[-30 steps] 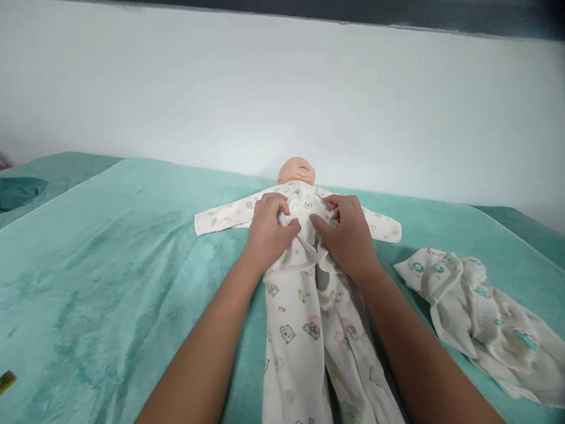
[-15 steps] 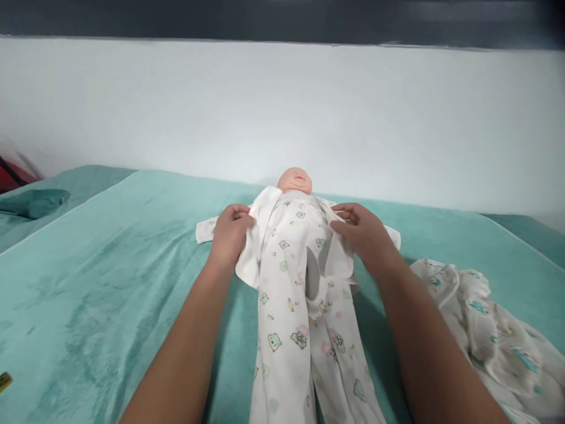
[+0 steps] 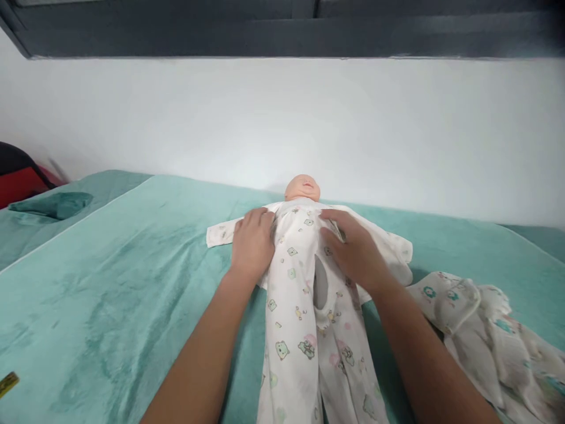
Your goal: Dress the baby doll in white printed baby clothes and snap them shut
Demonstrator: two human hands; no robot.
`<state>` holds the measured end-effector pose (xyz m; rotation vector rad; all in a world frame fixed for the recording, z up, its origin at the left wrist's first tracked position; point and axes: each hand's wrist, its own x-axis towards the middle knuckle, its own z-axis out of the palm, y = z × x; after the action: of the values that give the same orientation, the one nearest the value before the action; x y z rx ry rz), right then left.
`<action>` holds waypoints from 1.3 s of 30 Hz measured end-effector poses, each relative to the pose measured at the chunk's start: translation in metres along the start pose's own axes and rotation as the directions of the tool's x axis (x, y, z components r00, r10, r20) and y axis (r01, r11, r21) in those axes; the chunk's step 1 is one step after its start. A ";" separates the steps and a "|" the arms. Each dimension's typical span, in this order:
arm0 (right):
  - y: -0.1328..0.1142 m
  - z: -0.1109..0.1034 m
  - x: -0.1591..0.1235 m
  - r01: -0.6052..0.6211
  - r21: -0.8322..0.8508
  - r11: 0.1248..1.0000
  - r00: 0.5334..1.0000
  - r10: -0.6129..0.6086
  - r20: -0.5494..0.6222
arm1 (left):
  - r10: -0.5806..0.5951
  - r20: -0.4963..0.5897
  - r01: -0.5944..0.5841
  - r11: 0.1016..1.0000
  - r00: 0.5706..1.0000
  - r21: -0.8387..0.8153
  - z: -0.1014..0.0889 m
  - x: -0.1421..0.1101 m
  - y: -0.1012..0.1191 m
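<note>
A baby doll (image 3: 302, 187) lies on its back on the bed, dressed in white split-crotch baby pants (image 3: 291, 294) with animal prints, drawn up to its chest. Its white baby jacket (image 3: 384, 247) is spread open, the sleeves out to both sides. Against the doll's side, by the jacket's inner edge, my left hand (image 3: 253, 244) lies flat, fingers together. On the opposite side of the chest, my right hand (image 3: 353, 247) rests over the upper pants, thumb and fingers apart, slightly blurred. Neither hand visibly grips cloth. The lower pant legs run out of view.
Crumpled white printed baby clothing (image 3: 489, 335) lies on the right of the teal bedspread (image 3: 110, 294). Behind the doll rises a white wall (image 3: 220, 118) with a dark frame (image 3: 176, 35) above. A red and black object (image 3: 20, 176) stands at far left.
Both hands have let go of the jacket's front flaps, which now lie back off the doll's chest. My left hand has moved onto the doll's side. The camera view has shifted slightly.
</note>
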<state>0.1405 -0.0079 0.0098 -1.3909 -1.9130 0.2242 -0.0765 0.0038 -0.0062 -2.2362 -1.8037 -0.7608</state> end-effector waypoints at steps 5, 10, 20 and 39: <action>-0.016 0.022 -0.008 0.226 -0.059 0.972 0.966 -0.216 0.141 | 0.095 0.100 -0.083 0.990 0.990 -0.113 0.013 0.006 -0.011; -0.017 0.017 -0.012 0.234 -0.140 0.962 0.957 -0.203 0.207 | -0.071 0.100 0.071 0.997 0.992 0.012 0.023 0.006 -0.028; -0.053 0.043 0.060 0.335 -0.355 0.873 0.884 -0.161 0.438 | -0.281 0.014 0.281 0.960 0.960 0.014 0.027 0.005 -0.040; -0.065 0.084 0.122 0.388 -0.416 0.822 0.712 0.019 0.702 | -0.292 0.028 0.294 0.952 0.956 -0.091 0.020 0.008 -0.040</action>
<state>0.0211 0.0966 0.0418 -1.5731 -2.9140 0.0925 -0.1082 0.0299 -0.0263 -2.0550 -2.1815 -0.9002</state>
